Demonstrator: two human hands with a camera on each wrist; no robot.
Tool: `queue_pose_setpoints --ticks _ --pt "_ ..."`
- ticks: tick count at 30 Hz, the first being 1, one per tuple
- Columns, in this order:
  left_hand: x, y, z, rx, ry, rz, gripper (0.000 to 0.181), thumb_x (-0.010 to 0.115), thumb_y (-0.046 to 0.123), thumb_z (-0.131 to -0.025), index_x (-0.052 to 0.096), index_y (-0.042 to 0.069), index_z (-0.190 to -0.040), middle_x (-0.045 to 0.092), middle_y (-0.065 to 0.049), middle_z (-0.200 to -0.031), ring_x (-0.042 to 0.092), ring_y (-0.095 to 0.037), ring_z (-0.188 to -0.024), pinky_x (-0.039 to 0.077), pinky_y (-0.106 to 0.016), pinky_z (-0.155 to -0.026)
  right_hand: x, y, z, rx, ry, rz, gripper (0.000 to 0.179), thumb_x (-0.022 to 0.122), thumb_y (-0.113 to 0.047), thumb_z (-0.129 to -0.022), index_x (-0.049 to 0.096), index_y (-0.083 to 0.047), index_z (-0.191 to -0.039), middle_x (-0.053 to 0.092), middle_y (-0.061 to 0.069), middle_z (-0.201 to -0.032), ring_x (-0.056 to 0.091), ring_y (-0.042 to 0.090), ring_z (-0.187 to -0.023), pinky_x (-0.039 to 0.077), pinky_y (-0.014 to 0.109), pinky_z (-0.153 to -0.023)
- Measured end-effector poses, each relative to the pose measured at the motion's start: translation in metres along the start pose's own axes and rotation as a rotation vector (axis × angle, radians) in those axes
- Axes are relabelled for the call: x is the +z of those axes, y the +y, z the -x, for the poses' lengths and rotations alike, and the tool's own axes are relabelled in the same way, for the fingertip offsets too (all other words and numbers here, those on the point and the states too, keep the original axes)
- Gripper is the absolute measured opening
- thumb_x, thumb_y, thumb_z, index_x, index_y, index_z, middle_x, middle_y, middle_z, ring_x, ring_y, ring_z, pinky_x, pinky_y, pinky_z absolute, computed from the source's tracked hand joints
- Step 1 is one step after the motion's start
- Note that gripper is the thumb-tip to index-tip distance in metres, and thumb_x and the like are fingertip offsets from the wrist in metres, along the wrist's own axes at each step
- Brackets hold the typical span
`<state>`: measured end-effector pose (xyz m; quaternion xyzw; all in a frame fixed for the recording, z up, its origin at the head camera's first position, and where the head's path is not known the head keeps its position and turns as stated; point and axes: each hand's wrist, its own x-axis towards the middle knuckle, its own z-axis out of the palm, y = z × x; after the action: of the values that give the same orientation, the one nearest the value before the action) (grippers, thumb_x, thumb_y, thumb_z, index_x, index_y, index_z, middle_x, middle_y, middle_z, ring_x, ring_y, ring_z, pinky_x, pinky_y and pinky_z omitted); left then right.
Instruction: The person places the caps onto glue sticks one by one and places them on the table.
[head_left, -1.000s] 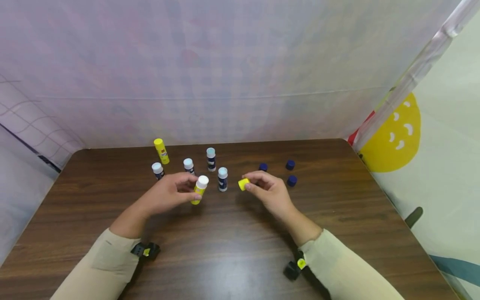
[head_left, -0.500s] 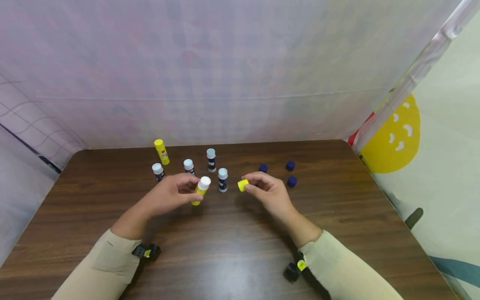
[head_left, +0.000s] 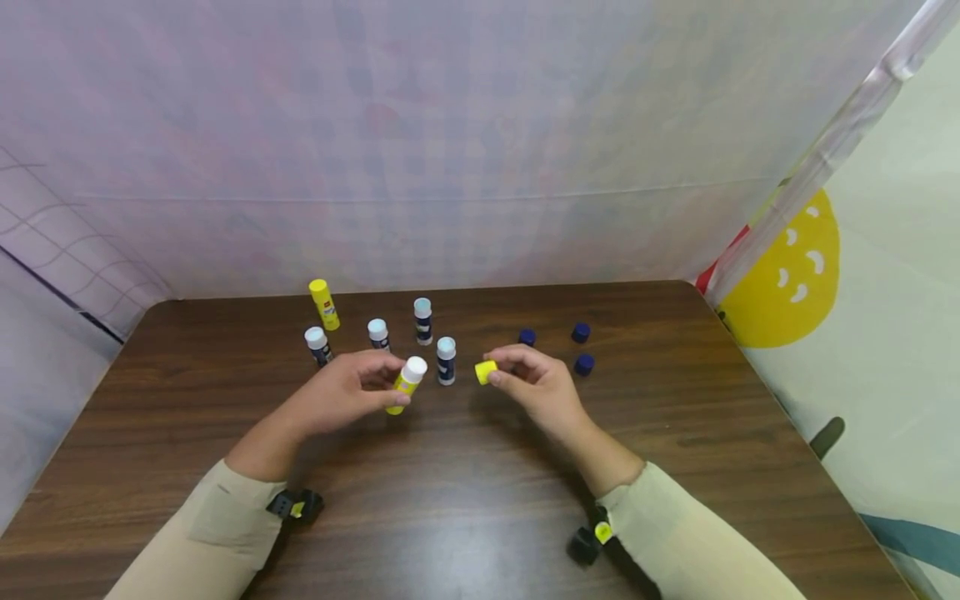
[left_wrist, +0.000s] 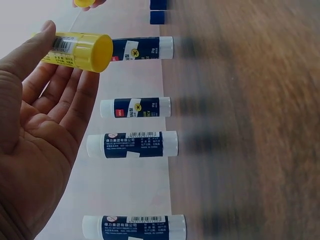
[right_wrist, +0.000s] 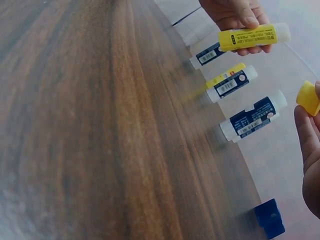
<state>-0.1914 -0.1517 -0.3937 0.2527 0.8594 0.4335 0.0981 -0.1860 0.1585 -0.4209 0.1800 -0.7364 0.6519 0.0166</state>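
My left hand (head_left: 341,393) grips an uncapped yellow glue stick (head_left: 406,387) between thumb and fingers, its white top tilted up to the right. Across a gap, my right hand (head_left: 542,392) pinches a yellow cap (head_left: 485,372) at its fingertips. The left wrist view shows the yellow base of the glue stick (left_wrist: 75,51) raised above the table. In the right wrist view the cap (right_wrist: 308,99) sits between thumb and finger, with the glue stick (right_wrist: 250,37) farther off. Just behind the hands stands a navy glue stick (head_left: 446,363) without its cap.
More uncapped navy glue sticks (head_left: 423,323) stand upright at the back left of the wooden table (head_left: 450,500). A capped yellow glue stick (head_left: 325,305) stands near the back edge. Beyond my right hand lie several navy caps (head_left: 581,333). A patterned curtain (head_left: 420,150) hangs behind the table.
My left hand has shifted slightly right with the yellow glue stick, which leans a little more to the right. My right hand and the cap have stayed almost still.
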Motion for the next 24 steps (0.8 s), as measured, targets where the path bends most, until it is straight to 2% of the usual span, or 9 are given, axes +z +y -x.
queue_pose_setpoints --ticks 8,17,24 --pt "0.0021 -0.001 -0.0001 0.019 0.01 0.012 0.034 0.081 0.02 -0.092 0.07 0.011 -0.124 0.074 -0.005 -0.114 0.071 -0.018 -0.102 0.06 -0.033 -0.086 0.0001 -0.0009 0.0007 -0.006 -0.003 -0.006 0.024 0.075 0.001 -0.093 0.071 0.004 -0.116 0.071 0.02 -0.119 0.068 0.013 -0.099 0.06 0.023 -0.085" --pt "0.0042 0.0008 -0.0001 0.033 0.007 0.001 0.034 0.08 0.02 -0.092 0.07 0.009 -0.123 0.074 -0.007 -0.114 0.071 -0.018 -0.102 0.06 -0.033 -0.087 0.0021 -0.0017 0.0015 -0.011 0.003 -0.021 0.025 0.075 0.003 -0.091 0.07 0.006 -0.115 0.072 0.005 -0.113 0.068 0.013 -0.1 0.06 0.023 -0.087" --pt "0.0037 0.0035 0.0002 0.021 0.007 -0.016 0.035 0.081 0.019 -0.092 0.07 0.01 -0.124 0.074 -0.005 -0.115 0.071 -0.018 -0.102 0.061 -0.035 -0.088 0.0027 -0.0032 0.0026 -0.025 -0.01 -0.002 0.023 0.075 0.001 -0.092 0.071 0.003 -0.114 0.07 0.017 -0.116 0.068 0.014 -0.101 0.06 0.024 -0.086"
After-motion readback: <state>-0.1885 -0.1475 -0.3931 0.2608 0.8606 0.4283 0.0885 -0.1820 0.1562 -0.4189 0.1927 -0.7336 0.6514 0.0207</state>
